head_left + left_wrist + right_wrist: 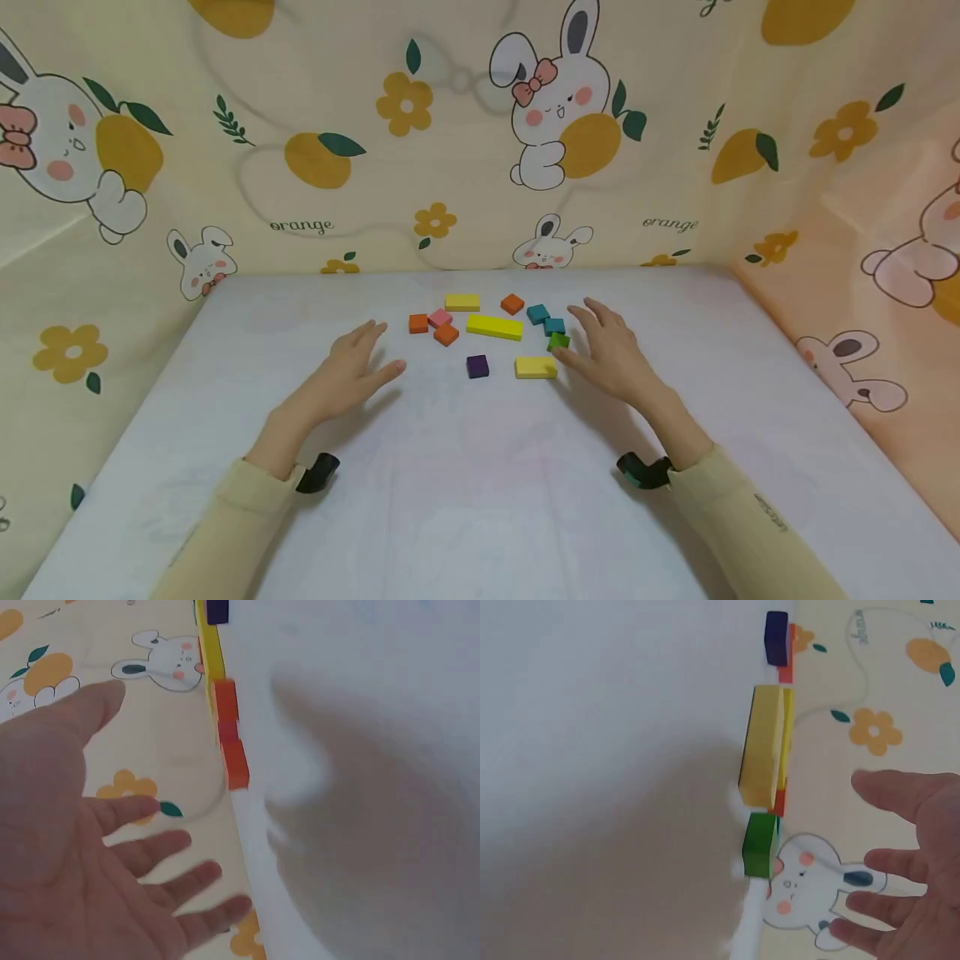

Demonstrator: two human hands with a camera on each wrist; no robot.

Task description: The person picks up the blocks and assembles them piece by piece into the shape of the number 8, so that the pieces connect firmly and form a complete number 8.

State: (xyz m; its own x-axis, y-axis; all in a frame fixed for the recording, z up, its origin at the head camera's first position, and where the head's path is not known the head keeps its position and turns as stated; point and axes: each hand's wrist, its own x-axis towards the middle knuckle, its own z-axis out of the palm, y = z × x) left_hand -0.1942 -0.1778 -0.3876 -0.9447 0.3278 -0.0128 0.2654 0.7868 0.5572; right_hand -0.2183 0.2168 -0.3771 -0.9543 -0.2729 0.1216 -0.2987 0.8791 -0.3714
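Observation:
My left hand (349,372) hovers over the table left of a loose group of coloured blocks, fingers spread and nothing held. On the group's right side, my right hand (611,354) is raised with its fingers apart, also holding nothing. In the head view its thumb overlaps the green block (557,341). Close by lie a pale yellow block (535,368) and two teal blocks (537,314). A dark purple block (477,367) sits at the front. Behind it are a long bright yellow block (494,327), another pale yellow block (462,302), several orange blocks (446,335) and a pink block (440,317).
A white cloth (442,500) covers the table. Patterned curtains (450,150) with rabbits and oranges rise at the back and both sides. Each wrist wears a black device (318,473) below the sleeve.

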